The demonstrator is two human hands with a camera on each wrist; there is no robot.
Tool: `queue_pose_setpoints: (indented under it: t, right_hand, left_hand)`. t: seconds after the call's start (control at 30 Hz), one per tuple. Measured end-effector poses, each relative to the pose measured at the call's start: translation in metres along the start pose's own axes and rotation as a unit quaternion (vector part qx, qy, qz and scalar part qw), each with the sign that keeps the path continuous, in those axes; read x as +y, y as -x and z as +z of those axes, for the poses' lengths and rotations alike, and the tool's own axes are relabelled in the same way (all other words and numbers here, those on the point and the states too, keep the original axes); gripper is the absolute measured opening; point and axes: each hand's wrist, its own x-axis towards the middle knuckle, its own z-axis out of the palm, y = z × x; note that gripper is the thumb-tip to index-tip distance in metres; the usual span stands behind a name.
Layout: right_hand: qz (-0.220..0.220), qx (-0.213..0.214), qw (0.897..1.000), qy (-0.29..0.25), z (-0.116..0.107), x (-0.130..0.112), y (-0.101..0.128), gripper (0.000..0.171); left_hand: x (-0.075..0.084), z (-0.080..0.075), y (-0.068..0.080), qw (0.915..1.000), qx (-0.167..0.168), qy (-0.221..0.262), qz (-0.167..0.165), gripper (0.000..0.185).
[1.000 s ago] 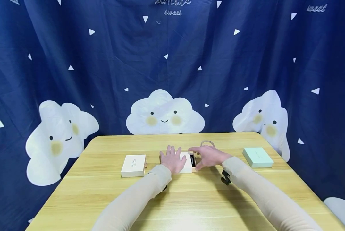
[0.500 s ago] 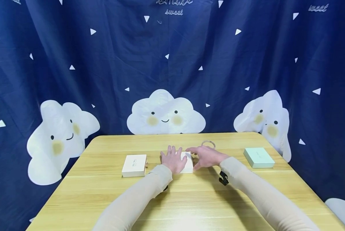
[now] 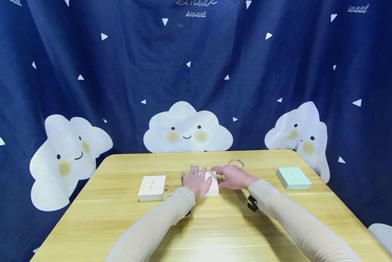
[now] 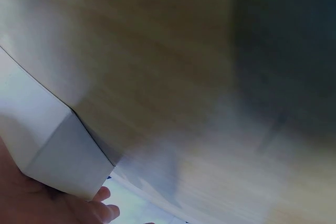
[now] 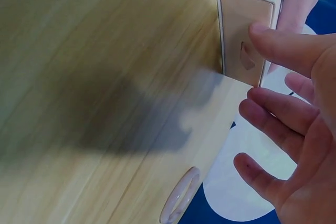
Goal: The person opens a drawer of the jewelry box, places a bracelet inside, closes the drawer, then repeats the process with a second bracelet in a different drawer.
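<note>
Drawer [image 5: 233, 17] slid into white box [image 3: 212, 190] since earlier frame | left hand [image 3: 197, 183] spread over box | right hand [image 3: 236, 177] loose, thumb apart from fingers, at drawer, contact unclear

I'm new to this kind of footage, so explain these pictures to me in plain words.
No machine here: a person works with two bare hands. The wide picture comes from a camera worn on the head, looking forward and down. The other two come from wrist cameras, each facing that hand's work.

On the wooden table lie a middle white box, a second white box to the left, a mint-green box to the right, and a ring-shaped band near the far edge.

The left hand rests on the middle white box, fingers spread. The right hand is at that box's end, thumb at the pinkish drawer front. Nothing looks lifted.
</note>
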Motion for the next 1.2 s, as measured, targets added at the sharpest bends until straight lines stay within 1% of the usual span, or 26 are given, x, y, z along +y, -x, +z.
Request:
queue_pose_setpoints:
  t: [0.17, 0.43, 0.63, 0.73, 0.87, 1.03, 1.2]
  right_hand:
    - [0.007, 0.011, 0.999, 0.037, 0.002, -0.001, 0.001, 0.072]
    - [0.019, 0.008, 0.999, 0.044, 0.001, -0.003, 0.004, 0.072]
    - [0.024, 0.009, 0.998, 0.054, 0.001, -0.002, 0.004, 0.071]
    - [0.021, 0.009, 0.998, 0.052, -0.001, -0.002, 0.004, 0.07]
    - [0.018, 0.011, 0.998, 0.054, -0.002, -0.001, 0.006, 0.068]
    - [0.022, 0.009, 0.998, 0.058, -0.003, 0.0, 0.008, 0.067]
    - [0.023, 0.011, 0.998, 0.057, -0.004, 0.001, 0.009, 0.066]
  left_hand:
    - [-0.001, 0.004, -0.004, 0.9999, -0.005, -0.013, -0.002, 0.066]
    - [-0.005, 0.008, -0.008, 0.9993, -0.012, -0.034, 0.007, 0.069]
    - [-0.006, 0.005, -0.01, 0.9994, -0.011, -0.029, 0.013, 0.071]
    - [-0.006, 0.001, -0.01, 0.9995, -0.004, -0.023, 0.022, 0.071]
    - [-0.007, -0.004, -0.01, 0.999, 0.017, -0.016, 0.038, 0.07]
    - [-0.008, -0.009, -0.013, 0.9978, 0.032, -0.034, 0.046, 0.074]
    - [-0.008, -0.013, -0.015, 0.9965, 0.04, -0.053, 0.051, 0.076]
